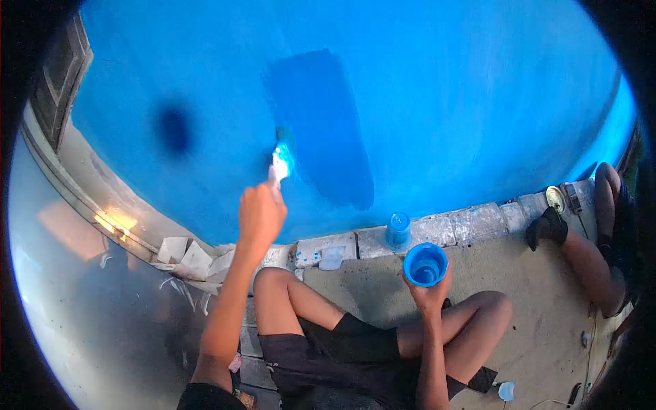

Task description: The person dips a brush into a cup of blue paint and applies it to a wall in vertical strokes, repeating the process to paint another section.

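Observation:
My left hand (262, 215) is closed around the handle of a paintbrush (281, 161), raised in front of a blue wall (444, 96). The bristles are at the wall, by the left edge of a darker blue painted patch (318, 126). Glare hides part of the brush head. In my right hand (432, 295) is a cup (425, 264) coated in blue, its mouth facing up and blue paint inside. Behind it, a second blue-stained cup (398, 231) stands on the brick ledge (471, 223) along the wall's foot.
Another person's bent limb (596, 273) reaches in from the right, with a dark covering at its end. Close by is a round tin (555, 199). Folded white card pieces (183, 257) lie at the left end of the ledge. A pale scrap (506, 391) and a cord (589, 355) lie on the floor.

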The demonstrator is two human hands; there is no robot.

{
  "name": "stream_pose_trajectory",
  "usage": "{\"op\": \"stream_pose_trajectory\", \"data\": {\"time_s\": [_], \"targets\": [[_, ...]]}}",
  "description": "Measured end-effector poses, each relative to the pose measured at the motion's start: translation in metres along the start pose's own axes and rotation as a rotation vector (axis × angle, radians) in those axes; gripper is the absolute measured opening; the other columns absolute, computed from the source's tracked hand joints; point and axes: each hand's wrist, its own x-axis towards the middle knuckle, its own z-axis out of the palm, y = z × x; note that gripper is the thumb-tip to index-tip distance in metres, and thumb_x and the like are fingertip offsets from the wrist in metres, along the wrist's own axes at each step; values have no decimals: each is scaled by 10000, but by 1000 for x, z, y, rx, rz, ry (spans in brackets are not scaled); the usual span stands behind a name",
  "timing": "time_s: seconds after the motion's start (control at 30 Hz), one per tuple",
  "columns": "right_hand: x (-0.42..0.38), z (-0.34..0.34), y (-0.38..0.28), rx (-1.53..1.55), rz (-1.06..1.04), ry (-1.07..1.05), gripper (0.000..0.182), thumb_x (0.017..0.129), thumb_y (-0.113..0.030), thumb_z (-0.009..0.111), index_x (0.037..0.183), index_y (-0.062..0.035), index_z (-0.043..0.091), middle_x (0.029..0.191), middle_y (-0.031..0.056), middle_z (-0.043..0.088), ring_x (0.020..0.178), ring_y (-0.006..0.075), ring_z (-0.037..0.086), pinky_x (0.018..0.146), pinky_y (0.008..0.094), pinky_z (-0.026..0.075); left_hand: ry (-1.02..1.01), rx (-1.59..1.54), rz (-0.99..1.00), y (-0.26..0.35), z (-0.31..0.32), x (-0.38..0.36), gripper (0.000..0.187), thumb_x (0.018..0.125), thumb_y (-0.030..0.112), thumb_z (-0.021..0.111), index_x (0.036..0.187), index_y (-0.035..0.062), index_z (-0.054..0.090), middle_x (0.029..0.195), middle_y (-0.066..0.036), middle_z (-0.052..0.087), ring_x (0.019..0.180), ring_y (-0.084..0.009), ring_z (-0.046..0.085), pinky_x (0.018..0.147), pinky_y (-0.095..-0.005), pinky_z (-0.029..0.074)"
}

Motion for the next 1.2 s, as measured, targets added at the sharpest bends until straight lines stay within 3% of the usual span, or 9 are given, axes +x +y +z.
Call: {"op": "stream_pose_trajectory", "data": {"time_s": [0.13, 0.33, 0.43, 0.57, 0.67, 0.73, 0.93, 1.1, 1.2], "targets": [[-1, 2, -2, -9, -39, -11, 617, 676, -186, 910, 1170, -40, 572, 1089, 119, 639, 991, 249, 638, 861, 372, 505, -150, 41, -59, 0, -1, -21, 186, 880, 105, 631, 902, -62, 709, 871, -286, 684, 828, -465, 665, 755, -551, 521], [-3, 1, -6, -49, 11, 5, 658, 656, -191, 929, 1185, -43, 568, 1095, 114, 637, 998, 241, 639, 872, 365, 505, -40, -67, 28, -5, -72, 20, 188, 850, 150, 681, 914, -20, 728, 846, -273, 684, 828, -460, 664, 747, -530, 524], [-3, 2, -6, -4, 3, 14, 665, 656, -192, 928, 1197, -46, 569, 1106, 112, 635, 1009, 246, 640, 885, 365, 503, 119, -73, 17, 5, -119, 54, 198, 855, 162, 678, 931, -16, 722, 843, -285, 668, 841, -456, 662, 705, -494, 520], [-3, 2, 1, -13, -6, 6, 653, 669, -185, 917, 1205, -47, 570, 1117, 110, 634, 1012, 246, 640, 889, 365, 504, 558, -175, 278, 9, -135, 84, 183, 901, 112, 626, 984, -24, 716, 828, -278, 663, 834, -445, 667, 662, -479, 517], [-3, 0, 1, -11, 3, 12, 635, 684, -182, 905, 1205, -46, 570, 1119, 111, 633, 1011, 245, 639, 886, 367, 504, 263, -29, -43, 33, -136, 65, 236, 915, 122, 598, 1064, -20, 714, 852, -278, 666, 830, -447, 668, 679, -496, 523], [-2, 0, 2, 3, 16, 17, 620, 691, -182, 899, 1200, -47, 571, 1112, 111, 636, 1007, 245, 640, 881, 367, 505, 239, 88, 85, 22, -90, 53, 250, 933, 158, 567, 976, -36, 720, 861, -261, 684, 763, -450, 671, 712, -545, 530], [-1, -1, -7, -2, 12, 19, 620, 680, -201, 904, 1183, -49, 576, 1072, 115, 651, 975, 253, 652, 859, 375, 513, -61, 77, -14, 9, -15, -6, 179, 894, 127, 626, 868, -24, 718, 831, -279, 683, 810, -454, 675, 761, -541, 537], [-4, 1, 6, -21, 29, 16, 713, 600, -170, 959, 1184, -41, 573, 1101, 106, 635, 1002, 243, 642, 864, 378, 514, -9, 29, 15, 11, -81, 10, 180, 880, 136, 642, 876, -28, 716, 836, -273, 682, 827, -453, 668, 754, -530, 536], [-4, 4, 6, -18, -5, 8, 684, 629, -182, 931, 1196, -43, 575, 1077, 124, 648, 984, 259, 651, 861, 384, 514, 207, 0, 14, 25, -129, 43, 173, 884, 133, 635, 903, -14, 724, 852, -277, 678, 832, -451, 665, 724, -519, 533]]}}
